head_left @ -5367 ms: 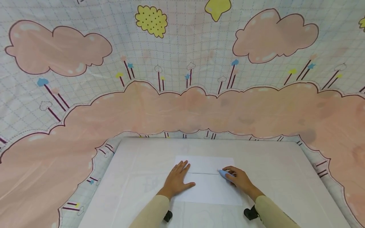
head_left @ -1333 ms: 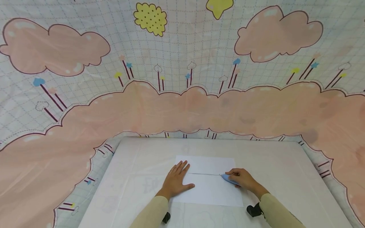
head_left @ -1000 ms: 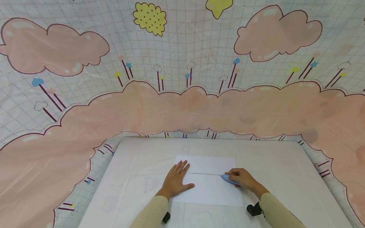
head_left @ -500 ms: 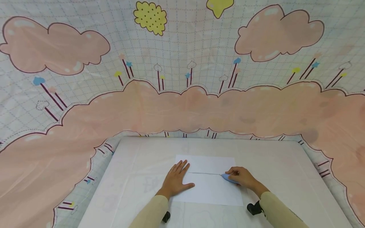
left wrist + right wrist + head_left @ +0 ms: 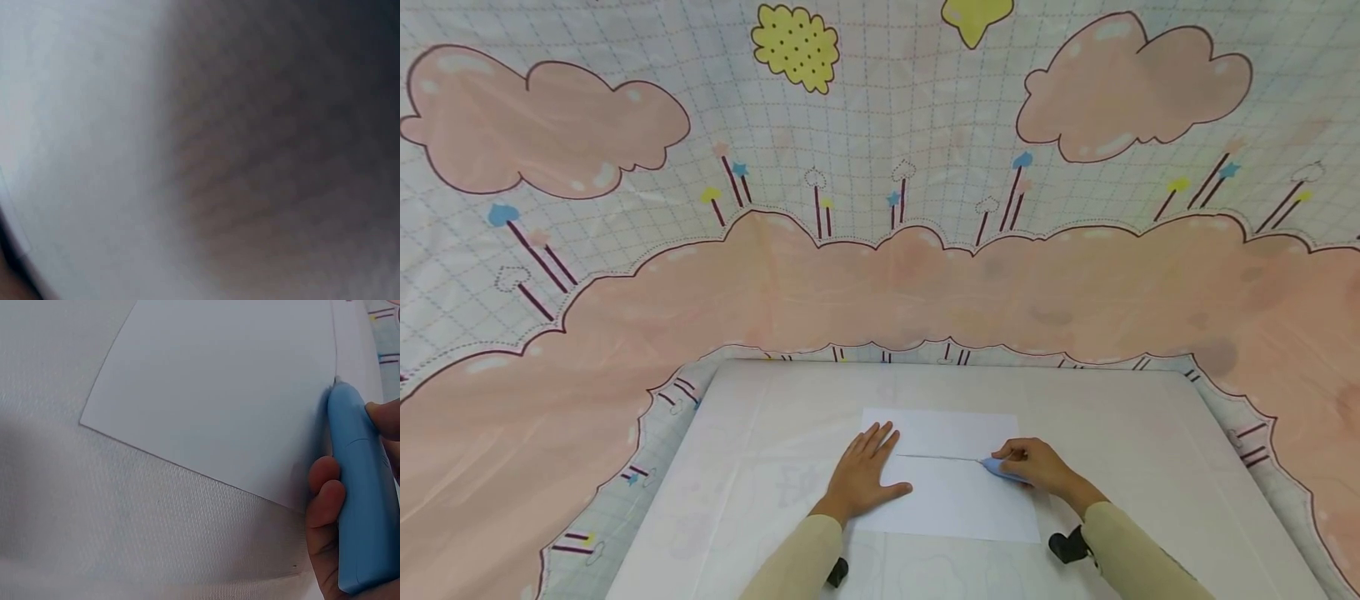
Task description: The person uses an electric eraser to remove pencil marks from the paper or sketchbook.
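A white sheet of paper [image 5: 951,504] lies on the table in the head view, crossed by a thin dark line [image 5: 936,457]. Spread flat on the sheet's left part is my left hand [image 5: 867,471]. Its wrist view is a blur of pale surface and a dark, brownish area. My right hand [image 5: 1041,468] grips a thick, light-blue pen-shaped tool [image 5: 362,487], thumb on one side and curled fingers on the other. The tool's small pale tip touches the paper at the right end of the visible line. Whether the line is drawn or cut, I cannot tell.
The table [image 5: 1150,467] has a whitish cover. Behind and around it hangs a cloth [image 5: 880,292] printed with clouds and a grid. A black wrist device [image 5: 1069,547] sits under the right sleeve, and another [image 5: 838,572] under the left.
Since the oldest frame, my right hand and the blue tool have shifted slightly right, the tip moving from just above the line onto its end. Over the last second hardly anything moves; the left hand stays put.
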Action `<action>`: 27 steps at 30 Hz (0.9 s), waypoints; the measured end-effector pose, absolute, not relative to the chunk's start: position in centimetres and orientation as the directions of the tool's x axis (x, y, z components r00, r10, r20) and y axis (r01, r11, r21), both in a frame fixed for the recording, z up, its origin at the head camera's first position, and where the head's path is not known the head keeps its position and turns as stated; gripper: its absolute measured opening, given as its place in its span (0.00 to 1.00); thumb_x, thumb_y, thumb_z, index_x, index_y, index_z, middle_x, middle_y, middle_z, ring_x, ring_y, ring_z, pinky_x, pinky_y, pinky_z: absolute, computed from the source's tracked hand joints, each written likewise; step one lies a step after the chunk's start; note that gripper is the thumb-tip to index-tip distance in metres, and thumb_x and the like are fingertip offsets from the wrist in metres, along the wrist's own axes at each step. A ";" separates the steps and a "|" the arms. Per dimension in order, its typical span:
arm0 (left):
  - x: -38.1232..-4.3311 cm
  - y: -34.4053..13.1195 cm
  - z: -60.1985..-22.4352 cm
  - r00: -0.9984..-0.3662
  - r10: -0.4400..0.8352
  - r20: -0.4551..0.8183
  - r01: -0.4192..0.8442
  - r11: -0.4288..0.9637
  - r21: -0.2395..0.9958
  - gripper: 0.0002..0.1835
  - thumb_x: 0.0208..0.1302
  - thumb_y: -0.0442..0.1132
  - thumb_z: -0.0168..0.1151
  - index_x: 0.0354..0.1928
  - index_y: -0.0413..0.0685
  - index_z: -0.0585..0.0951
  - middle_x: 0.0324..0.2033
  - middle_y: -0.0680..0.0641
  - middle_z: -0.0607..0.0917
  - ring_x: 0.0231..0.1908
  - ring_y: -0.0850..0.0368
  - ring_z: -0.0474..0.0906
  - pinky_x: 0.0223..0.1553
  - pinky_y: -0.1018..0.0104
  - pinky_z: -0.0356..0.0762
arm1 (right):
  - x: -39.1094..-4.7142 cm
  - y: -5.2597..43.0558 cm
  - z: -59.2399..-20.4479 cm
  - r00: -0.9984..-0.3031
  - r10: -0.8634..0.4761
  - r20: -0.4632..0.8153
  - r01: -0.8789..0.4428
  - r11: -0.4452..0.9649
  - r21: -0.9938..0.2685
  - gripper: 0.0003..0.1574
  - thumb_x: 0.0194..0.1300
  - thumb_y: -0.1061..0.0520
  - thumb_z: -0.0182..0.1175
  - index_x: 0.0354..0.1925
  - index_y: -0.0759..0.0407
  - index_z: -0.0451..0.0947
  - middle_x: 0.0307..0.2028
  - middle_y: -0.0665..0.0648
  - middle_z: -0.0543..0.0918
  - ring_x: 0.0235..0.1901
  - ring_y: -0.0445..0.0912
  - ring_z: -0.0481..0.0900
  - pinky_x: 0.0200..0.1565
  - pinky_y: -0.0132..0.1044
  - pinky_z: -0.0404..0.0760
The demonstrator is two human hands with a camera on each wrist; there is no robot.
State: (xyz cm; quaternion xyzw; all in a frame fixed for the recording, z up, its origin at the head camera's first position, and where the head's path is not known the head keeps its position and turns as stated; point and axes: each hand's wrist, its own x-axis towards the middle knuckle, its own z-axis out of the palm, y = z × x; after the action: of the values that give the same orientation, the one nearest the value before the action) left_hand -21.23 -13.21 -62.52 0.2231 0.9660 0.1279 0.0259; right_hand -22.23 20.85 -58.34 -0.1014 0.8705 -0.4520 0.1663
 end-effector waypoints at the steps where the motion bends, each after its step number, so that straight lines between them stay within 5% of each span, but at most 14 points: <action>1: -21.2 -13.2 -62.5 -0.899 0.437 0.006 0.423 0.868 0.259 0.51 0.60 0.76 0.47 0.77 0.54 0.55 0.77 0.52 0.52 0.77 0.53 0.44 0.76 0.52 0.46 | -22.2 20.8 -58.3 -0.924 -0.330 -0.195 -0.031 0.571 -0.821 0.11 0.61 0.60 0.63 0.42 0.62 0.85 0.30 0.53 0.79 0.23 0.41 0.70 0.22 0.29 0.75; 20: -21.3 -13.3 -62.9 -0.897 0.442 0.010 0.429 0.867 0.253 0.51 0.60 0.77 0.46 0.77 0.55 0.55 0.78 0.52 0.52 0.77 0.53 0.44 0.76 0.52 0.46 | -22.3 21.4 -58.6 -0.916 -0.344 -0.207 -0.013 0.542 -0.840 0.08 0.64 0.59 0.63 0.39 0.62 0.84 0.34 0.55 0.82 0.22 0.42 0.72 0.23 0.31 0.77; 27: -21.2 -13.3 -62.8 -0.896 0.443 0.025 0.433 0.862 0.264 0.51 0.60 0.76 0.47 0.77 0.54 0.55 0.77 0.52 0.53 0.77 0.52 0.44 0.76 0.51 0.47 | -22.3 21.6 -58.3 -0.916 -0.323 -0.237 0.026 0.542 -0.840 0.09 0.64 0.59 0.64 0.42 0.62 0.85 0.39 0.57 0.82 0.28 0.45 0.73 0.26 0.32 0.80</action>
State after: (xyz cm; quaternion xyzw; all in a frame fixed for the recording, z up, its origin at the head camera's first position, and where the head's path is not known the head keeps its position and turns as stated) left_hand -21.17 -13.34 -62.75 0.2271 0.9646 0.1327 0.0184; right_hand -22.30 21.58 -58.27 -0.0866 0.8583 -0.4705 0.1855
